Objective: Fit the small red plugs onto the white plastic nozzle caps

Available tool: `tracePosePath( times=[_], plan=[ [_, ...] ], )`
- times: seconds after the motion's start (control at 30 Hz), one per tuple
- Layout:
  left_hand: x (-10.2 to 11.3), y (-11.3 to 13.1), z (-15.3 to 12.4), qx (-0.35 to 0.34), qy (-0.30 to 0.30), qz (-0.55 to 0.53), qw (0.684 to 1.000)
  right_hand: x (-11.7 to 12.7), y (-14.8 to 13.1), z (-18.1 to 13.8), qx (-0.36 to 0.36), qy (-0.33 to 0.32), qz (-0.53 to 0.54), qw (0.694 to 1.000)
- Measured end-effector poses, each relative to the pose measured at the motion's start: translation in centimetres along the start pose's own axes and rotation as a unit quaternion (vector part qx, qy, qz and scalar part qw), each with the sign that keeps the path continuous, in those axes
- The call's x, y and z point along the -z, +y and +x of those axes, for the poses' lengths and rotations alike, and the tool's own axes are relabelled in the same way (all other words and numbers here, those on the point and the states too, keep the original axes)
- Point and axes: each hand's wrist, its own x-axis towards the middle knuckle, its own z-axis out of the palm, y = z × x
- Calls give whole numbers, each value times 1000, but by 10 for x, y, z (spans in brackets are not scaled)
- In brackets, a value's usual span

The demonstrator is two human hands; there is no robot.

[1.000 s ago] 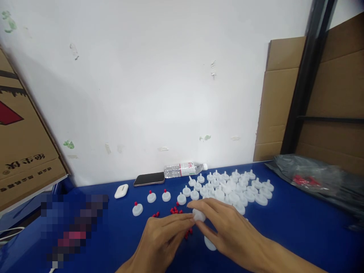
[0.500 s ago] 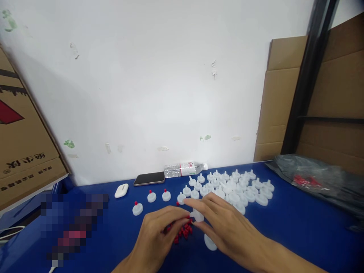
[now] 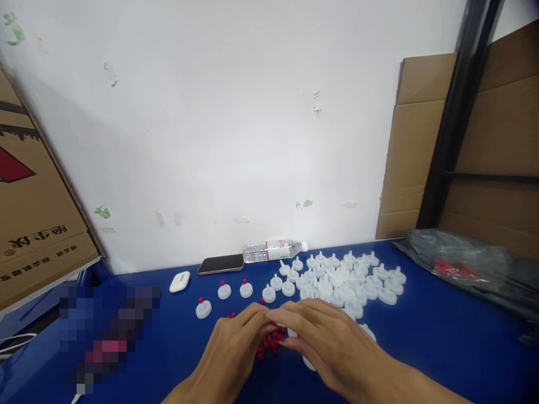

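My left hand (image 3: 236, 350) and my right hand (image 3: 332, 342) meet fingertip to fingertip low over the blue table (image 3: 421, 336). The right fingers curl around a white plastic cap (image 3: 290, 333), mostly hidden. My left fingers are pinched together against it; what they hold is hidden. Directly below lies a small pile of red plugs (image 3: 269, 340). Three white caps with red plugs fitted (image 3: 224, 290) stand in a row to the left. Behind my right hand, several plain white caps (image 3: 345, 280) are spread out.
A phone (image 3: 221, 264), a lying water bottle (image 3: 273, 251) and a white earbud case (image 3: 179, 281) sit near the wall. A dark plastic bag (image 3: 467, 261) lies at right. Cardboard boxes stand at left (image 3: 33, 224) and right (image 3: 421, 140).
Both hands drew closer together over the red plugs. The right fingers closed further round the white cap, hiding most of it. The left fingers moved in to meet it.
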Motion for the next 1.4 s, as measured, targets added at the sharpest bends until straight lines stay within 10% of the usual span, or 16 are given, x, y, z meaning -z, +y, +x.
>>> tracePosePath(
  times=[0.6,0.9,1.13,1.4],
  plan=[
    [4,10,0,52,6,-180,982,-2,-4,-3,92,50,-104,989],
    [-1,3,7,256,56,-413,872,7,-1,3,105,69,-126,984],
    [39,-25,18,207,90,-10,974,12,0,3,102,60,-116,986],
    [50,-54,14,188,-57,159,968,15,22,6,40,98,-175,979]
  ],
)
